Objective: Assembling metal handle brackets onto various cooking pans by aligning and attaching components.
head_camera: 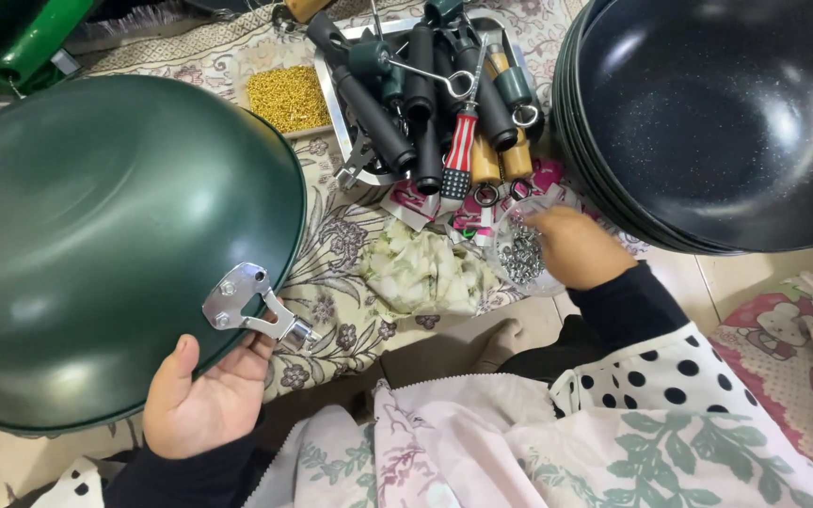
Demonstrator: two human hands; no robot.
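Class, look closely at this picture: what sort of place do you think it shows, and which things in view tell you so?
Probably a small home workshop where pans get handles fitted, worked on the floor. The left hand steadies an upturned green pan by its metal bracket; a tray of loose handles and stacked black pans sit nearby.

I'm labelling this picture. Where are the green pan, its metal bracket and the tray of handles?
green pan (pixel 96 235), head view, on its upturned outer side.
metal bracket (pixel 237 299), head view, on its riveted plate.
tray of handles (pixel 328 94), head view, on its left rim.
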